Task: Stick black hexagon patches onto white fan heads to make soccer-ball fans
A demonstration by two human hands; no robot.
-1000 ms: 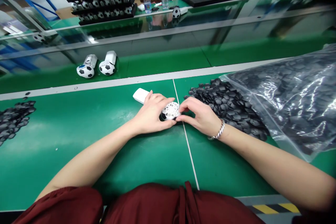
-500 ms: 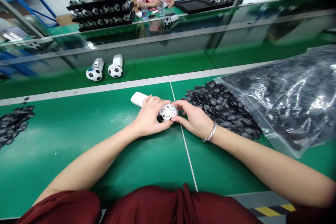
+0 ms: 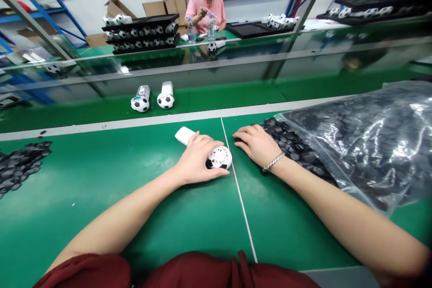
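Observation:
My left hand (image 3: 199, 159) is wrapped round the head of a football-shaped gadget (image 3: 221, 157), its thumb along the near side. The head is white with an openwork top and black patches on its side. A white handle (image 3: 185, 136) sticks out to the far left, beyond my fingers. My right hand (image 3: 257, 145) is at the left end of a pile of small black plastic pieces (image 3: 293, 141), palm down. Its fingers are bent and a little apart, with the tips touching the pile's edge. Whether a piece lies under them is hidden.
A clear plastic bag (image 3: 364, 135) full of black pieces lies at the right. More black pieces (image 3: 23, 164) are heaped at the far left. Two football-shaped gadgets (image 3: 141, 102) rest on the green strip beyond the pale edge. Across from me, a person (image 3: 205, 11) sits by stacked black trays (image 3: 145, 31).
My right hand has let go of the gadget's head and moved right and away to the black pieces. My left hand still holds the gadget. The camera view has tilted up slightly.

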